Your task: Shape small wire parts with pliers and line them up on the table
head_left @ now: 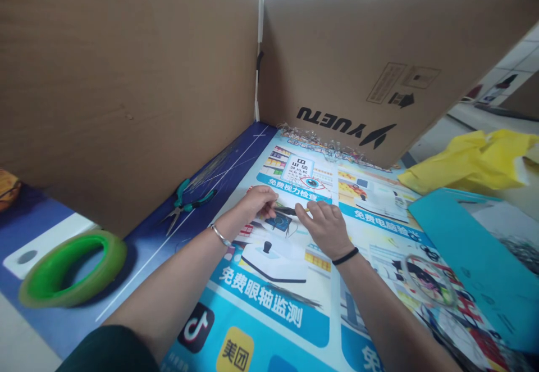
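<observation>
One pair of green-handled pliers (179, 209) lies on the counter (155, 259). Rightward, the left hand (257, 202) bunches its fingertips; what they pinch is too small to tell. A slim dark tool (287, 211) spans toward the right hand (325, 227), which grips it; steady wrists should aid control.

Right grip (322, 226) on slim dark object (287, 211), left grip (266, 203) at its end, teal pliers (180, 208), green tape roll (114, 255)
</observation>
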Demonstrator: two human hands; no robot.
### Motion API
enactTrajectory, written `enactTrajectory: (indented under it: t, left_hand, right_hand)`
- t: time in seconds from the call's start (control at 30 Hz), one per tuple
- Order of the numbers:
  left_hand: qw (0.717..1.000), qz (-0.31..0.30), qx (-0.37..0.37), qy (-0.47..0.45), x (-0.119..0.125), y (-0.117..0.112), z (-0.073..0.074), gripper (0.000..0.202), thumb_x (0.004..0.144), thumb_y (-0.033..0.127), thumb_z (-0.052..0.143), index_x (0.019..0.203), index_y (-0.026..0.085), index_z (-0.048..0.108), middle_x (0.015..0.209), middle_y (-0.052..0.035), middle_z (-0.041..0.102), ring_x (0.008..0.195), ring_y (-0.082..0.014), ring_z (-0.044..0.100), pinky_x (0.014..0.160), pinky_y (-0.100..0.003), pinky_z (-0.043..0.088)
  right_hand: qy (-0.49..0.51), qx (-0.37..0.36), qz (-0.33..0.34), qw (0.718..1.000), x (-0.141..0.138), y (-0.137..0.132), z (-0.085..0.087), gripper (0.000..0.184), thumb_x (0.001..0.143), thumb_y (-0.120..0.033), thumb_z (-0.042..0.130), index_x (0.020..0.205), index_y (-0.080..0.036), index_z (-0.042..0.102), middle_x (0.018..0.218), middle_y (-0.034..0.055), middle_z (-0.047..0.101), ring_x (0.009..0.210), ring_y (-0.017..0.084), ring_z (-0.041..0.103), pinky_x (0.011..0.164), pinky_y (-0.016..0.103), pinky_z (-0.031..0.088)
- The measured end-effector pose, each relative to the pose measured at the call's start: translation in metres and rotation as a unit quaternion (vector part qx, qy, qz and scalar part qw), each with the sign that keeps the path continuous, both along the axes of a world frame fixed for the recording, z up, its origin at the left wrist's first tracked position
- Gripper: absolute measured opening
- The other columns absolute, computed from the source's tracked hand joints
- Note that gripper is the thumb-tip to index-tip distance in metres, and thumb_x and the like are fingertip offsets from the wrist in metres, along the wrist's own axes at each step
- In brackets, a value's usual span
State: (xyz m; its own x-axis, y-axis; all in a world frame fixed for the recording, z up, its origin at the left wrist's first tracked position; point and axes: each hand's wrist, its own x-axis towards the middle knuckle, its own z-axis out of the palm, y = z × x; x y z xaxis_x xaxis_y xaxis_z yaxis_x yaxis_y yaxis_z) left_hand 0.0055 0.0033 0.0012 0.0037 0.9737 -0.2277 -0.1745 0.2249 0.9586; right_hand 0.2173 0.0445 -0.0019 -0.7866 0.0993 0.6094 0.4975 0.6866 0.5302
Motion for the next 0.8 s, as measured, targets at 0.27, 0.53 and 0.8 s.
enactTrajectory:
  t: [0.27,0.53,0.8]
  left_hand:
    - [0.999,0.044,0.005,-0.001,0.008,-0.006,0.010,0.016,0.076,0.024,0.055,0.069,0.016,0.044,0.053,0.0032,0.054,0.039,-0.0089,0.055,0.036,-0.017,0.035]
    - [0.993,0.083,0.076,0.033,0.009,-0.004,0.006,0.020,0.076,0.031,0.057,0.072,0.017,0.044,0.057,0.0036,0.056,0.044,-0.0091,0.057,0.041,-0.017,0.038]
    - [0.990,0.083,0.112,0.035,0.007,-0.001,0.001,0.018,0.076,0.031,0.057,0.073,0.017,0.046,0.061,0.0026,0.059,0.048,-0.0073,0.055,0.044,-0.016,0.039]
  right_hand:
    - [-0.006,-0.030,-0.007,1.000,0.000,0.003,-0.004,0.019,0.084,-0.016,0.052,0.101,-0.023,0.058,0.089,0.0045,0.058,0.083,0.017,0.043,0.071,0.033,0.024]
    - [-0.025,-0.116,-0.043,0.992,-0.004,0.002,-0.005,0.016,0.089,-0.032,0.047,0.089,-0.020,0.059,0.075,0.0048,0.053,0.075,0.017,0.041,0.065,0.031,0.023]
    - [-0.024,-0.219,-0.059,0.974,-0.003,0.004,-0.012,0.024,0.090,-0.039,0.043,0.089,-0.021,0.059,0.077,0.0038,0.056,0.075,0.015,0.048,0.064,0.027,0.028]
